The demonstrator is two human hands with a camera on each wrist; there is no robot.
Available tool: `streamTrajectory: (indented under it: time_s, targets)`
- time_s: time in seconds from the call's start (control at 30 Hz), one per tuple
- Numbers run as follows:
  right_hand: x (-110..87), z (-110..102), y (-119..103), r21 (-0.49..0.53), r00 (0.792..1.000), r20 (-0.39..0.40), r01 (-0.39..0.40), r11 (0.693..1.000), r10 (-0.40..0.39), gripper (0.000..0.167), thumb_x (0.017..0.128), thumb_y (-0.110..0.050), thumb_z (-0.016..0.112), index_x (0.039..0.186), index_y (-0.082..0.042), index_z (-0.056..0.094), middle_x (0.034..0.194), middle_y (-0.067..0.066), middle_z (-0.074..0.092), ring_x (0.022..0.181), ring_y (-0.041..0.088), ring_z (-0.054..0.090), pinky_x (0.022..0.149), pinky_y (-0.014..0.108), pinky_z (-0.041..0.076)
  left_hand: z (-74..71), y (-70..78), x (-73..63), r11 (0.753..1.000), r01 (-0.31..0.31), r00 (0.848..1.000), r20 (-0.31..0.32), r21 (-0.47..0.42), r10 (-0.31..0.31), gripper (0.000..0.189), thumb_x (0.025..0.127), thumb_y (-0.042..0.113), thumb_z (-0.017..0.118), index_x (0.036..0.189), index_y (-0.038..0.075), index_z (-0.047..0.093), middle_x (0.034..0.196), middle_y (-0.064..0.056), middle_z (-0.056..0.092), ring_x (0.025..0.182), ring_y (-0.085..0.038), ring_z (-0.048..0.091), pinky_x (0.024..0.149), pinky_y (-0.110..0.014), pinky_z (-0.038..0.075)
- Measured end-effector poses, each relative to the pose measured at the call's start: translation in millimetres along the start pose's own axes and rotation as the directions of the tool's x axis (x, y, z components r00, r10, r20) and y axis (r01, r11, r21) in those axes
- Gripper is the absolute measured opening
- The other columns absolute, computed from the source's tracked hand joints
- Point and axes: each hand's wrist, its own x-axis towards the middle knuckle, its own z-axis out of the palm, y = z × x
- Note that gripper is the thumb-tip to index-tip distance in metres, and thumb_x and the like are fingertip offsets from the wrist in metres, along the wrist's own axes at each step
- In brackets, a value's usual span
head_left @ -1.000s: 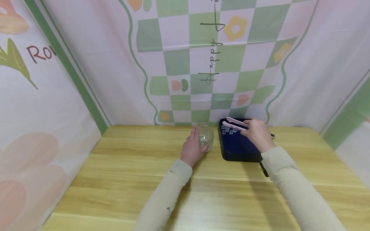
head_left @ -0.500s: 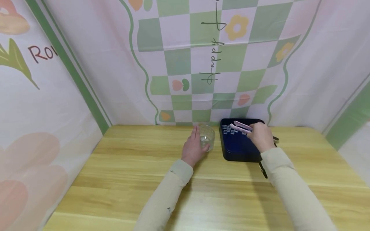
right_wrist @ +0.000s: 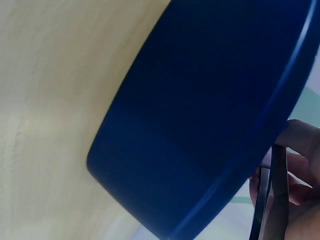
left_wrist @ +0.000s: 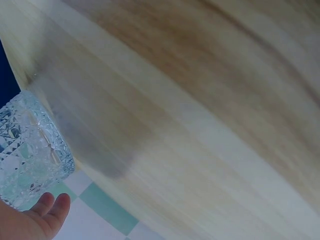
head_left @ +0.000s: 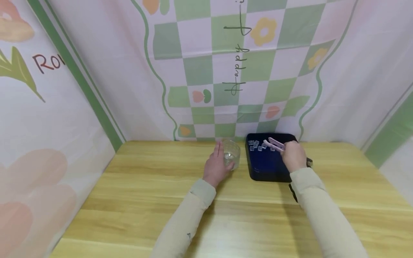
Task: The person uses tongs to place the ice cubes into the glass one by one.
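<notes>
In the head view my left hand (head_left: 217, 168) holds a clear cut-glass tumbler (head_left: 232, 153) upright on the table, fingers along its left side and thumb at its front. Its faceted wall (left_wrist: 32, 150) fills the left of the left wrist view, fingertips beside it. My right hand (head_left: 293, 156) grips pale pink tongs (head_left: 276, 144) over a dark blue tray (head_left: 267, 168). The tongs' tips spread slightly, pointing left, close over small clear block-like pieces (head_left: 254, 144) in the tray's far left part. In the right wrist view the tray's side hides the tongs' tips.
The tray stands just right of the tumbler, near the table's (head_left: 145, 193) back edge. A black tab (head_left: 293, 193) sticks out by the tray's front right corner. A patterned cloth (head_left: 226, 71) hangs behind the table, with more cloth at both sides.
My right hand and the tongs have moved right and slightly toward me over the tray, uncovering more of the clear pieces. My left hand and the tumbler have stayed in place.
</notes>
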Motion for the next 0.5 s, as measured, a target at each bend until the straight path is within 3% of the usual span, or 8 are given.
streamTrajectory:
  time_s: [0.37, 0.5]
  targets:
    - [-2.4, 4.8, 6.7, 0.008, 1.0, 0.001, 0.015, 1.0, -0.015, 0.012, 0.076, 0.001, 0.068, 0.074, 0.013, 0.064, 0.075, 0.033, 0.061, 0.07, 0.049, 0.058, 0.065, 0.059, 0.047, 2.1, -0.2, -1.0, 1.0, -0.007, 1.0, -0.027, 0.002, 0.007, 0.089, 0.089, 0.049, 0.06, 0.152, 0.003, 0.017, 0.159, -0.011, 0.023, 0.119, -0.03, 0.057, 0.095, -0.039, 0.054]
    - [-2.4, 5.8, 7.5, 0.001, 1.0, 0.024, 0.002, 1.0, -0.002, 0.013, 0.076, 0.0, 0.068, 0.076, 0.012, 0.064, 0.076, 0.032, 0.06, 0.073, 0.049, 0.058, 0.066, 0.059, 0.048, 3.3, 0.6, 0.3, 1.0, -0.001, 1.0, -0.009, 0.003, 0.001, 0.089, 0.089, 0.05, 0.059, 0.153, 0.004, 0.016, 0.16, -0.01, 0.022, 0.121, -0.029, 0.056, 0.097, -0.039, 0.053]
